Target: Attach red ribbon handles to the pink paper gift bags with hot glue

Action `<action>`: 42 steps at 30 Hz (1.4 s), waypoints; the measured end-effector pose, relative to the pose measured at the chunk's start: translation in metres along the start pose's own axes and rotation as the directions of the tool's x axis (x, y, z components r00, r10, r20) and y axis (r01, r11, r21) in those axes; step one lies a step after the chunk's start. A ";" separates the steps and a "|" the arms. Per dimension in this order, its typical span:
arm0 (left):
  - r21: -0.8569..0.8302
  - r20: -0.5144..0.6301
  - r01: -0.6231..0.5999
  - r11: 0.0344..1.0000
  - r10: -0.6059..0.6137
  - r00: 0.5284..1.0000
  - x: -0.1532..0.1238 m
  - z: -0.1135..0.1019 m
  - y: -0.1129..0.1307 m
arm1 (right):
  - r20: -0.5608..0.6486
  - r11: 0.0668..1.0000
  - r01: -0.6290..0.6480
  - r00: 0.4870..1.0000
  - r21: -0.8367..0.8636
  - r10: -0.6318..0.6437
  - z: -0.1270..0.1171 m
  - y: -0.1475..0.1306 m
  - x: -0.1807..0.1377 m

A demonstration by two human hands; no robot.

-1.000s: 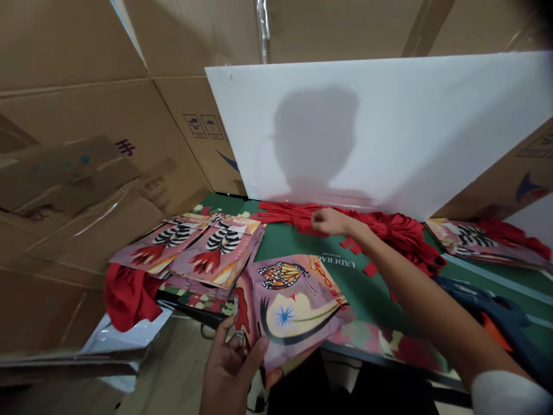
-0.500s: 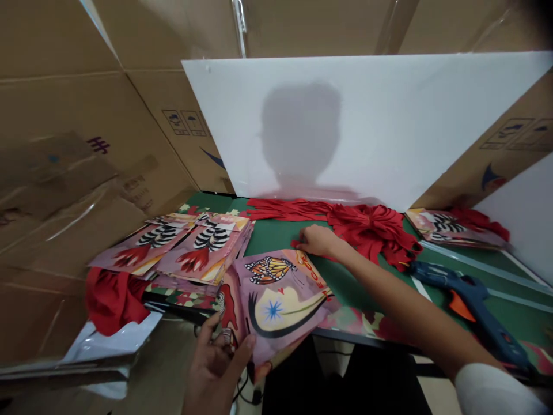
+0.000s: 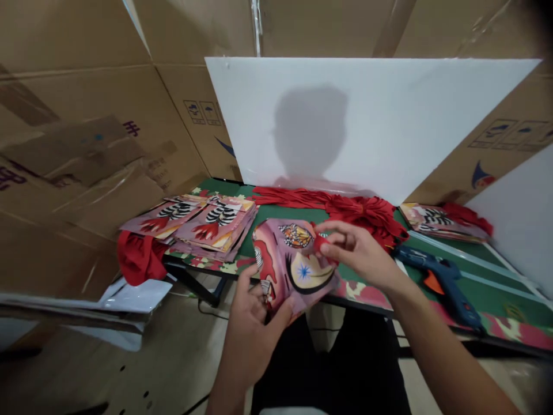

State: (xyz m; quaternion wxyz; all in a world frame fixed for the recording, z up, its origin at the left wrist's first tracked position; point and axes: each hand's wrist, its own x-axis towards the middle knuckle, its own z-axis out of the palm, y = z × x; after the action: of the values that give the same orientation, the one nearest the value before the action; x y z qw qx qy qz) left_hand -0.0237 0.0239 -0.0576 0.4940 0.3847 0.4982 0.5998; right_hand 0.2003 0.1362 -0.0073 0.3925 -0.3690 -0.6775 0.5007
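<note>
My left hand point(image 3: 263, 320) grips the lower left edge of a printed paper bag point(image 3: 298, 288), thumb on its front. The bag is pinkish purple with an orange butterfly, a pale face shape and a blue star, and it is tilted up over the table's front edge. At its upper right corner my right hand point(image 3: 352, 251) is closed with fingertips pinched on a small piece of red fabric strip point(image 3: 319, 242), against or just in front of the bag. How far the strip runs behind the fingers is hidden.
Stacks of similar printed bags point(image 3: 216, 230) lie at the left, with red fabric point(image 3: 140, 256) hanging below. A heap of red strips point(image 3: 367, 216) lies at the back. A blue glue gun point(image 3: 449, 282) and more bags point(image 3: 444, 222) are at the right. Cardboard walls point(image 3: 86, 144) and a white board point(image 3: 380, 127) enclose the table.
My right hand has come from the tabletop back toward me with the red strip to the bag's upper corner. The bag is raised and tilted more, and my view has shifted.
</note>
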 end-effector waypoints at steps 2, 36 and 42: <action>0.030 0.046 -0.058 0.998 0.056 0.997 -0.011 0.019 0.001 | -0.061 0.999 0.004 0.998 0.033 -0.002 0.018 -0.013 -0.044; 0.160 0.096 -0.462 0.872 0.452 0.887 -0.103 0.071 0.003 | -0.593 0.955 0.008 0.782 -0.297 -0.191 0.084 -0.052 -0.179; 0.147 0.098 -0.505 0.850 0.496 0.863 -0.104 0.073 0.001 | -0.627 0.961 0.004 0.757 -0.276 -0.183 0.085 -0.058 -0.180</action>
State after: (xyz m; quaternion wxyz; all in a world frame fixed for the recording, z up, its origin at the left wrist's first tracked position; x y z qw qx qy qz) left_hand 0.0683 -0.0615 -0.0378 0.3006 0.5580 0.4152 0.6526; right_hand 0.1927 -0.0707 0.0035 0.5754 -0.5320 -0.5773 0.2297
